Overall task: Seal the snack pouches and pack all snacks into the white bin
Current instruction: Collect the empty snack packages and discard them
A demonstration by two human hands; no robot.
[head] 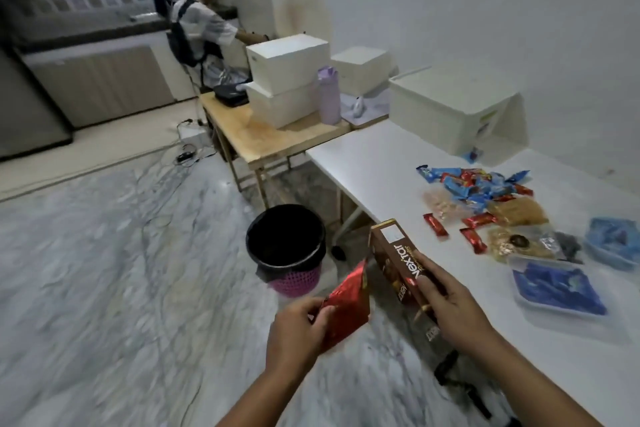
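Observation:
My left hand (294, 333) grips a red foil packet (346, 305) over the floor, left of the white table (374, 163). Beside it my right hand (450, 305) holds a brown Nextar box (398, 263) at the table's near edge. On the table lies a heap of blue and red wrapped snacks (474, 185), clear pouches of snacks (517, 211) and loose red bars (435, 224). Two blue-filled clear pouches (557, 288) rest nearer to me. The white bin (450, 107) stands at the table's far end, tipped with its opening toward the right.
A black waste bin in a pink basket (285, 246) stands on the marble floor just left of the table. A wooden table (270, 135) behind carries white boxes (287, 62) and a purple bottle (328, 95). A person (204, 24) sits beyond it. Cables lie on the floor.

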